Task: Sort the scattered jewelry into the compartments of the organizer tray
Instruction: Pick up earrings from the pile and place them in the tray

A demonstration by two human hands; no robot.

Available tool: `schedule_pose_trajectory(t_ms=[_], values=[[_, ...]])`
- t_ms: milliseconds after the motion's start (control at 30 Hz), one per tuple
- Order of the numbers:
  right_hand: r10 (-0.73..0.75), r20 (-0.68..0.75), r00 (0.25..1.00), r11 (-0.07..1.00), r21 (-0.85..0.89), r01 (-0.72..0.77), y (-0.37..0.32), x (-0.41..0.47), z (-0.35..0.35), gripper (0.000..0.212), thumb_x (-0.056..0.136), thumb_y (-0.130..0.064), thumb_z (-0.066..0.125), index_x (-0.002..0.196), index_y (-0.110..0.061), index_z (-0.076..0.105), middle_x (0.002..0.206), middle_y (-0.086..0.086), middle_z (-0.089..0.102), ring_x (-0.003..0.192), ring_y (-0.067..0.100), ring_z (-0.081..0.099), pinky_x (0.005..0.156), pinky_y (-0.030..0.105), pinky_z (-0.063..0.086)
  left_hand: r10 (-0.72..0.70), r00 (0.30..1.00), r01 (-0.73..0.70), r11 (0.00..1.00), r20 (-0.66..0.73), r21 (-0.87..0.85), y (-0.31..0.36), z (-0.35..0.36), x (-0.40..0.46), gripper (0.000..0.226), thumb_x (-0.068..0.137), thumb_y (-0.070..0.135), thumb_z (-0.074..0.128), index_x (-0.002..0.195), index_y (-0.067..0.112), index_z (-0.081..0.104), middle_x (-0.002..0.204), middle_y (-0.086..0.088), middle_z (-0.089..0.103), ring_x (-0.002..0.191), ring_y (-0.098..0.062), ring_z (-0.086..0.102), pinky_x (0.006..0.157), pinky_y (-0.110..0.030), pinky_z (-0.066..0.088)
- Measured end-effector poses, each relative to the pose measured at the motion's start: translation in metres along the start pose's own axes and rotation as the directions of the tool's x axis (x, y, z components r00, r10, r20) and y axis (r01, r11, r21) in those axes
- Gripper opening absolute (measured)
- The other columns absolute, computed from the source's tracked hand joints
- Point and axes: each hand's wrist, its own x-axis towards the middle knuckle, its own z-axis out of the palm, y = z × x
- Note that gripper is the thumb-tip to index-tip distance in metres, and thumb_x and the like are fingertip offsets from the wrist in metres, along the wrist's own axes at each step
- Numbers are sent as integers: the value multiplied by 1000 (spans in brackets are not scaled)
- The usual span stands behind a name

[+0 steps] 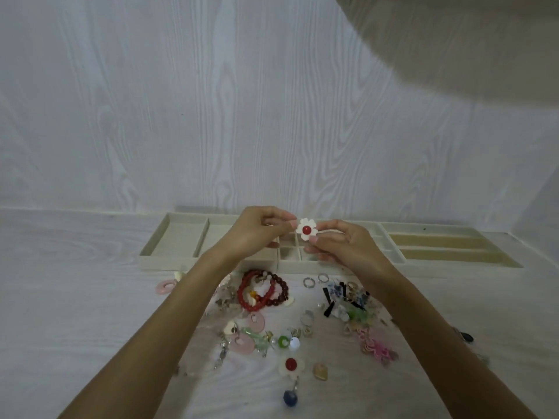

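Note:
A white flower piece with a red centre [306, 229] is held up between both hands, above the cream organizer tray [169, 261]. My left hand [257, 232] pinches its left side and my right hand [344, 246] pinches its right side and bottom. A thin cord hangs from it toward the table. Scattered jewelry lies in front of the tray: red bead bracelets [263, 290], pink rings [242, 343], a matching white flower [291, 365], small silver rings [308, 282], pink chains [378, 347]. My hands hide some of the tray's small middle compartments.
The tray spans the back of the white wood-grain table [75, 297], with large compartments at its left [181, 237] and long slots at its right [438, 246]. A white wall stands right behind it. A blurred pale object [484, 40] fills the upper right corner.

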Motion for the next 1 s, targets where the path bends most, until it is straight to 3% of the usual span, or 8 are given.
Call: schedule_pose_trajectory(t_ms=[133,267,333,467,733,867,933,1000], values=[[69,85,994,990,-127,-58,7,21,-2,22,81,-7,70,102,-9,62,92,11,74,80,15,72,69,19,55,7,999,-9,998,-32,-65,-10,3,20,17,81,18,73,97,17,67,68,11,70,77,-3,67,66,-13,54],[85,165,983,955,-296,-33,6,35,-7,42,79,-11,74,116,-16,56,107,1,69,87,9,67,68,14,53,-3,1000,4,1000,20,-4,-16,3,31,24,82,24,72,104,15,67,66,11,70,73,2,67,61,-11,51],[-39,133,990,921,-380,87,5,40,-7,44,78,-16,74,118,-20,55,109,-4,64,85,3,63,64,9,51,-13,1000,13,998,4,66,-17,1,35,26,81,29,72,103,17,67,74,7,72,73,0,66,58,-11,50],[-282,149,948,836,-446,319,10,51,-3,32,78,-20,75,108,-26,66,98,-8,69,79,6,68,74,18,55,-53,998,56,994,-33,98,-20,4,43,30,76,40,74,98,20,67,83,-3,75,71,0,67,54,-6,43],[-445,59,893,763,-496,414,16,68,-1,29,78,-7,74,104,-21,69,82,-8,69,67,2,68,66,16,56,-60,998,62,995,-29,73,-15,9,52,29,88,41,59,100,16,66,76,4,71,58,9,63,51,-1,41],[-437,52,898,716,-584,382,20,73,-3,22,80,-13,73,102,-18,73,79,-11,68,68,-1,67,70,13,54,-61,998,63,981,-17,184,-11,11,52,53,99,48,29,123,10,58,89,3,71,83,1,63,81,-22,37],[-432,61,900,700,-606,378,21,73,-3,24,81,-17,74,104,-18,72,78,-13,67,65,-3,66,69,10,52,-46,999,47,963,-11,265,-10,14,53,59,100,49,23,126,8,56,108,-4,70,104,-12,61,88,-24,32],[-428,52,903,722,-581,375,20,73,-3,25,80,-17,73,106,-17,71,76,-13,66,63,-4,65,68,9,51,-7,1000,7,942,-1,336,-9,16,52,57,100,48,22,121,10,58,115,-3,67,109,-17,59,88,-26,33]])
